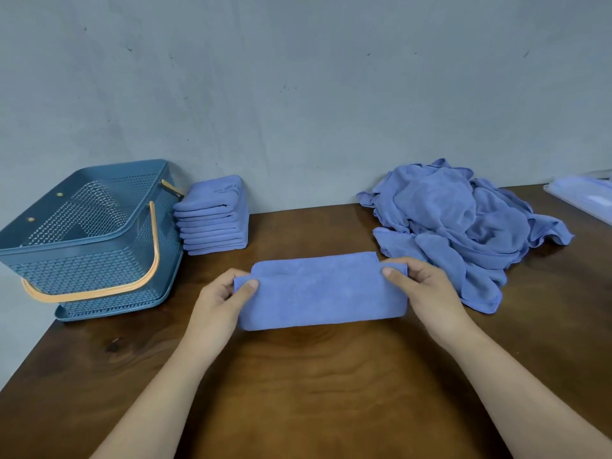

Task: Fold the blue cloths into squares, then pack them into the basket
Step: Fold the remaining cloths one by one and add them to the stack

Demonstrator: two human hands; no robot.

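A blue cloth (321,291), folded into a long strip, lies across the middle of the wooden table. My left hand (223,298) pinches its left end and my right hand (419,284) pinches its right end. At the back left stands a blue perforated basket (82,246) with an orange handle lowered over its front; I see nothing inside it. Beside the basket's right side rests a stack of several folded blue cloths (213,220). A heap of unfolded blue cloths (460,223) lies at the back right, close to my right hand.
The brown wooden table (314,392) meets a grey wall at the back. Its left edge runs diagonally below the basket. A clear packet holding something blue (586,197) sits at the far right edge.
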